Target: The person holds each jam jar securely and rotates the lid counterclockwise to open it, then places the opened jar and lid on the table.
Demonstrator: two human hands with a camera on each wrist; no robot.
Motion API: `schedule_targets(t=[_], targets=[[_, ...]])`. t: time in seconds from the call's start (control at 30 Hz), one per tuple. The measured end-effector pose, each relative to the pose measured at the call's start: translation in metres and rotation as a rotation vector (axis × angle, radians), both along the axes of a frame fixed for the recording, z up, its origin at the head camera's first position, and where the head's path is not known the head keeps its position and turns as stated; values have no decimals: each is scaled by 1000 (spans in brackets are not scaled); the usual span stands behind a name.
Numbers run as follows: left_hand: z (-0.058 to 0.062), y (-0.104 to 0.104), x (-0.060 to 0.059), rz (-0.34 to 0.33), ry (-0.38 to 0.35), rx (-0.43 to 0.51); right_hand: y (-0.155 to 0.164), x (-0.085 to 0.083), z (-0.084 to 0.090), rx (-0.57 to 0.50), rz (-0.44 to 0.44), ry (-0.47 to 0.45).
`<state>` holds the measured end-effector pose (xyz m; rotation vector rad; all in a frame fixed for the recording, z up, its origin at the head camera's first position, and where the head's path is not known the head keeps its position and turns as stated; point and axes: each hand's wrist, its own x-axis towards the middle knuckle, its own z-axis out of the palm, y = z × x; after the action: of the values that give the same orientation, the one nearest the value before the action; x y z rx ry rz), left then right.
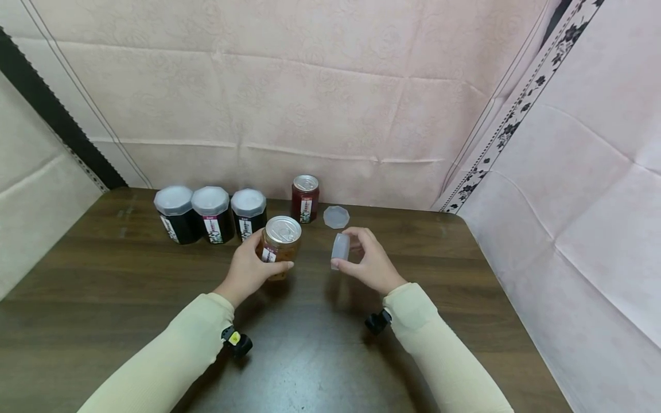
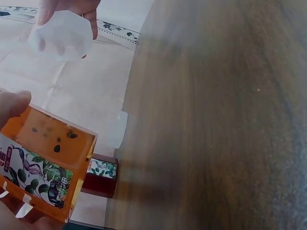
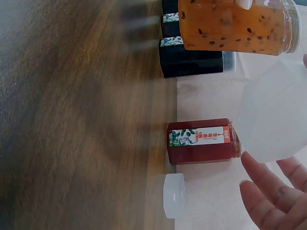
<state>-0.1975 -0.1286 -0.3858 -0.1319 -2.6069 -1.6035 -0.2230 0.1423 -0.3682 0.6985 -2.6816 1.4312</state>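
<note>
My left hand (image 1: 252, 267) grips a jar of orange, seed-flecked drink (image 1: 282, 246) around its sides; a silver pull-tab top shows on it. In the left wrist view the jar (image 2: 45, 160) is tilted and bears a printed label. To its right my right hand (image 1: 369, 261) pinches a translucent white plastic lid (image 1: 340, 248), held on edge between thumb and fingers. The lid (image 3: 276, 112) looks eight-sided in the right wrist view. Jar and lid are apart, with a gap between the hands.
Three dark jars with white lids (image 1: 210, 201) stand in a row at the back left. Behind the orange jar is a dark red jar (image 1: 306, 201) with a bare silver top. A second translucent lid (image 1: 336, 217) lies beside it on the wooden table (image 1: 155, 321). Cloth walls (image 1: 330, 103) enclose the table.
</note>
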Motion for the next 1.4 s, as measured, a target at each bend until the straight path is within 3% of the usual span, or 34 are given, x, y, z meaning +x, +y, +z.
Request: schedule_targets(t=[0.63, 1.4], targets=[[-5, 5, -11, 16, 2, 2, 0, -9, -8, -72, -34, -50], [-5, 8, -24, 38, -34, 42, -1, -17, -10, -29, -59, -31]])
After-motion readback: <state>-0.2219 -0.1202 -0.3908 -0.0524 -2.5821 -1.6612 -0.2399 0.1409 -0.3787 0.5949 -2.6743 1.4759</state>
